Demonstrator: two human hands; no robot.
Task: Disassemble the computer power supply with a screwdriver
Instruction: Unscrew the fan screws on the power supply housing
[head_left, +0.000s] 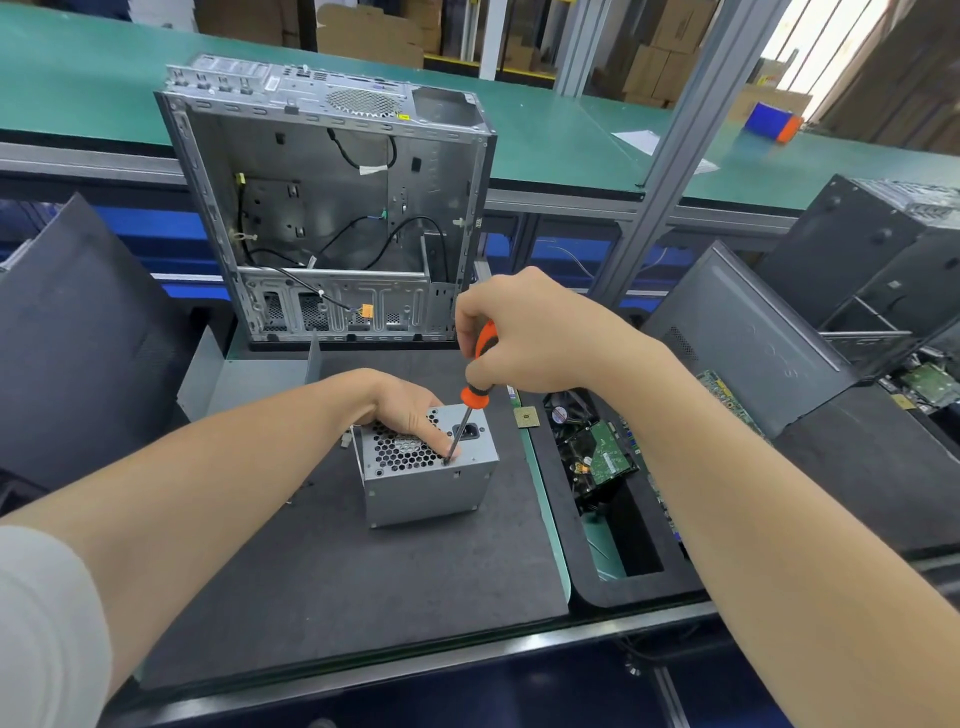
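The power supply (426, 483) stands on the dark mat (337, 582) near the middle of the table (415, 665), its honeycomb vent and socket face turned up. My left hand (408, 415) rests on that top face, index finger stretched out to touch beside the tool's tip. My right hand (530, 332) is wrapped round the orange-and-black handle of the screwdriver (475, 384), which is nearly upright with its tip at the top face's near edge. Behind stands an empty computer case (332, 208), open side toward me. To the right, a black bin (639, 587) holds circuit boards and a hard drive (602, 457).
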